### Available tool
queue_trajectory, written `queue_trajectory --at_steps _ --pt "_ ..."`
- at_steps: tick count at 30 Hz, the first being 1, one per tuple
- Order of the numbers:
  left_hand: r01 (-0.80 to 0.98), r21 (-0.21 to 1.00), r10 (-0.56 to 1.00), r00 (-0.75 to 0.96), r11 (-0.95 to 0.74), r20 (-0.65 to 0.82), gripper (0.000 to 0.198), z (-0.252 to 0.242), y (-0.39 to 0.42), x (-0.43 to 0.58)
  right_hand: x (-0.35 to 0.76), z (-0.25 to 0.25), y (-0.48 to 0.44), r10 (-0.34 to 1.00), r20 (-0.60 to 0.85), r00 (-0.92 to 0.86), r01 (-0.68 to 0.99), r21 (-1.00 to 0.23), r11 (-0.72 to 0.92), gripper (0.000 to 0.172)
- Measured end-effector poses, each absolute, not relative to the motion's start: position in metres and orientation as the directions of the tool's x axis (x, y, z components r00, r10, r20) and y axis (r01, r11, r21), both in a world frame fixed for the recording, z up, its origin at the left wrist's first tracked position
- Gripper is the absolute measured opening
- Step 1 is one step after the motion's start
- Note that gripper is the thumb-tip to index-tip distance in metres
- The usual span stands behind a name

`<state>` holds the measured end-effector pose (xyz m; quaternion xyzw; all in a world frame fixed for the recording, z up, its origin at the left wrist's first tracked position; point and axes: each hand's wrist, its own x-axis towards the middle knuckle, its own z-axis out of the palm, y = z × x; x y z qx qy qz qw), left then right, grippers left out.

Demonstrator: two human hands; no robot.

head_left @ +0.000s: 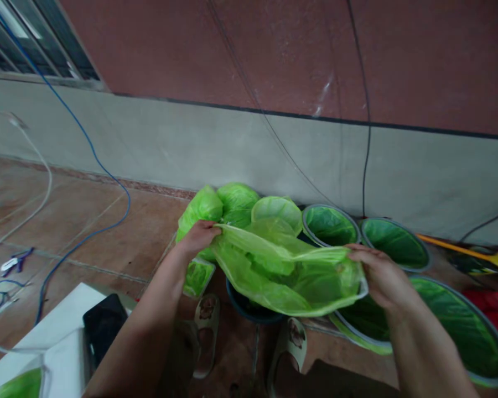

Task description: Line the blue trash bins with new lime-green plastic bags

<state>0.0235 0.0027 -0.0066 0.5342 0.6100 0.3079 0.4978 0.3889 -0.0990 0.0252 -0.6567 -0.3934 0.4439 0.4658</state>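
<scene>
I hold a thin green plastic bag (274, 271) stretched between both hands above a dark round container (249, 310). My left hand (198, 236) pinches the bag's left edge, fingers closed. At the bag's right edge my right hand (379, 273) grips it with fingers curled over the plastic. Behind the bag lie several stuffed green bags (219, 205) against the wall.
Several round containers lined with green plastic (330, 224) (394, 240) (460, 326) stand along the wall to the right. A white surface with a black phone (102, 326) is at lower left. Cables (108, 177) run across the tiled floor. Two sandals (205, 331) lie below.
</scene>
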Motion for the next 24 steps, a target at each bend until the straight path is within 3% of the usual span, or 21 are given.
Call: queue_trajectory --at_steps 3,6,8,11,14,16,21,24 --pt "0.413 0.878 0.939 0.125 0.243 -0.319 0.017 -0.009 -0.002 0.015 0.387 0.024 -0.104 0.925 -0.379 0.040 0.069 -0.922 -0.381 0.020" --pt "0.556 0.801 0.918 0.157 0.224 -0.365 0.018 -0.009 -0.004 0.012 0.379 0.024 -0.108 0.876 -0.413 -0.248 0.230 -0.904 -0.361 0.021" --pt "0.656 0.732 0.903 0.181 0.184 -0.389 0.018 -0.011 -0.004 0.012 0.372 0.018 -0.107 0.843 -0.438 -0.312 0.297 -0.888 -0.351 0.024" --pt "0.832 0.553 0.909 0.189 0.053 -0.372 0.022 -0.022 0.001 0.012 0.369 -0.004 -0.098 0.838 -0.473 -0.273 0.307 -0.868 -0.390 0.028" --pt "0.964 0.264 0.924 0.116 -0.017 -0.365 0.026 -0.038 0.007 0.011 0.379 -0.036 -0.088 0.857 -0.509 -0.081 0.353 -0.819 -0.453 0.025" --pt "0.988 0.151 0.923 0.066 -0.008 -0.379 0.029 -0.048 0.010 0.011 0.391 -0.055 -0.084 0.851 -0.519 0.082 0.434 -0.750 -0.499 0.021" --pt "0.992 0.122 0.920 0.052 -0.005 -0.389 0.033 -0.063 0.010 0.024 0.412 -0.080 -0.076 0.906 -0.383 0.178 0.718 -0.580 -0.386 0.020" --pt "0.991 0.130 0.923 0.079 -0.032 -0.377 0.037 -0.067 0.007 0.036 0.415 -0.083 -0.072 0.926 -0.305 0.221 0.805 -0.480 -0.350 0.023"
